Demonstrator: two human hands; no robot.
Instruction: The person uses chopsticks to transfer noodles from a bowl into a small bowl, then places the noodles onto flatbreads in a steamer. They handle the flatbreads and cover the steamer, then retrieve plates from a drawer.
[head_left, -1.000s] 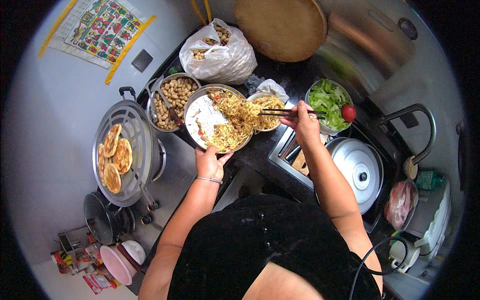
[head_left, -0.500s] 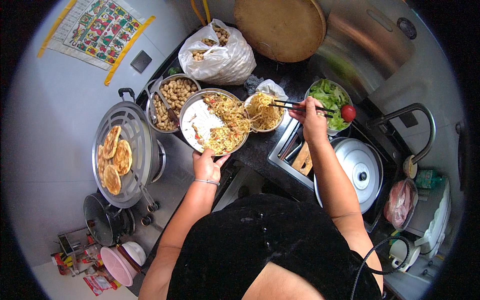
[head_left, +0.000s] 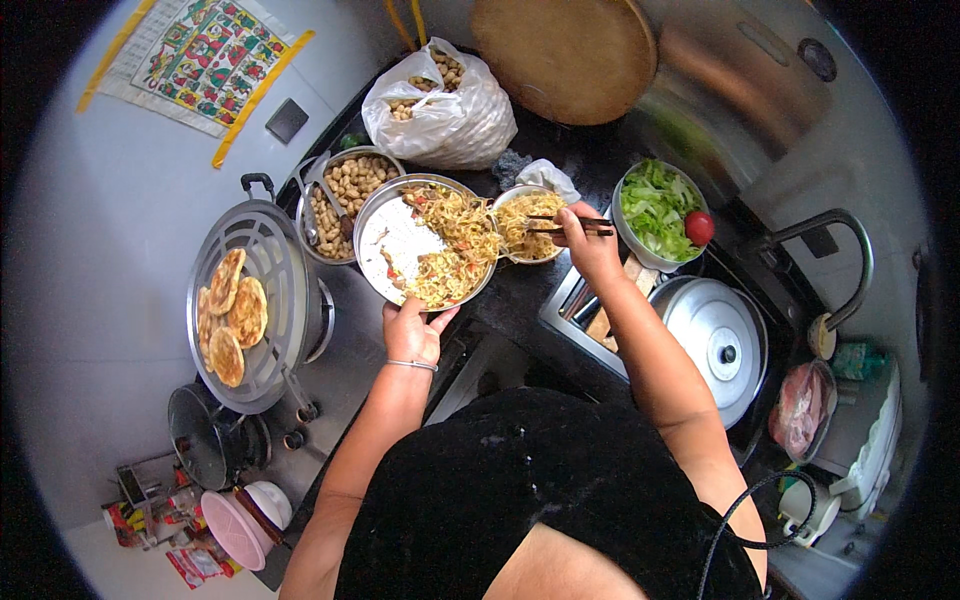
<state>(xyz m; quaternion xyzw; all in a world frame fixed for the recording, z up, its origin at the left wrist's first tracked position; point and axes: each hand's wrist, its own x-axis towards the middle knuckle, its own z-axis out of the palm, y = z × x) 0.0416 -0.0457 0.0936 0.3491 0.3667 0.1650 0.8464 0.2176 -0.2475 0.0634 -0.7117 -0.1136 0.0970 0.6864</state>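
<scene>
My left hand (head_left: 412, 328) grips the near rim of a round metal plate (head_left: 378, 283), fingers beneath it. Noodles with vegetable bits (head_left: 455, 225) cover the plate's right part, while its left part is bare, shiny metal. Dark chopsticks (head_left: 585, 222) are held in my right hand (head_left: 590, 240), their tips in the noodles of a small bowl (head_left: 533, 262). That bowl stands just right of the plate, and some strands hang across between the two. A white crumpled plastic bag (head_left: 549, 176) lies behind the bowl.
Behind the plate are a pan of peanuts (head_left: 357, 181) and a plastic bag of peanuts (head_left: 440, 120). A bowl of lettuce (head_left: 655, 208) with a red round fruit stands right, near a lidded pot (head_left: 712, 350). Flatbreads (head_left: 245, 312) lie on a steamer rack (head_left: 285, 265) at left.
My right hand has moved left and slightly nearer, and the chopsticks now reach deeper over the small bowl. The lifted noodles are lower in the bowl. My left hand keeps its hold.
</scene>
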